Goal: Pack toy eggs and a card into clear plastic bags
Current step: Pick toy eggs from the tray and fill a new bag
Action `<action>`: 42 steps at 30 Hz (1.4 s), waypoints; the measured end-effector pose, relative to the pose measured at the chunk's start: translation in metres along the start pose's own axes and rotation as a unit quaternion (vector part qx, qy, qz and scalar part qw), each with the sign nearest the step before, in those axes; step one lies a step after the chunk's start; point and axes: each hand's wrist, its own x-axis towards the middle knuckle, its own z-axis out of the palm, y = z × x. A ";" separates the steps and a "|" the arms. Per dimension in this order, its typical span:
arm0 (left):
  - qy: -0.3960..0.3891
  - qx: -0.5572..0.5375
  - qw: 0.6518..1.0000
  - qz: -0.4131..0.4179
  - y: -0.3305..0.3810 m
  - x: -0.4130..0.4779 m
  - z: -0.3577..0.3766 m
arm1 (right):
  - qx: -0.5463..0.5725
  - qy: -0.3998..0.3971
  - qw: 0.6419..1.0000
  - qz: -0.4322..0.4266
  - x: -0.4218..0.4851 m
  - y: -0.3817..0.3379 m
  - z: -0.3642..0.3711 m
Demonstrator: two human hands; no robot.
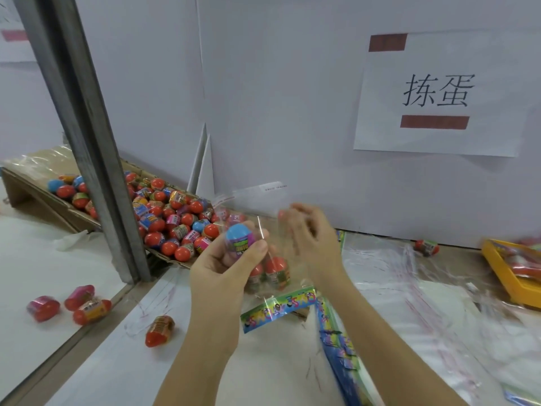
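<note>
Blue-topped egg (238, 237) gripped in curled left hand (225, 271) at clear bag (254, 200); right hand (311, 241) blurred, hold indeterminate; risk of missing slack mouth.

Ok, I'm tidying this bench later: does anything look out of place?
Yes. Strays lie outside the cardboard tray: three eggs left of the metal post, a lone egg near the left hand, and a far egg by the back wall. Nothing looks broken.
</note>
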 end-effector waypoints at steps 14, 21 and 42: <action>-0.079 0.078 0.993 -0.041 -0.020 -0.021 0.024 | -0.062 -0.123 0.978 -0.157 -0.025 -0.082 -0.087; -0.132 0.070 0.988 -0.030 -0.018 -0.025 0.025 | -0.256 -0.097 0.948 -0.163 -0.029 -0.081 -0.086; -0.133 0.031 0.990 -0.039 -0.018 -0.026 0.027 | -0.305 -0.161 0.928 -0.139 -0.031 -0.080 -0.086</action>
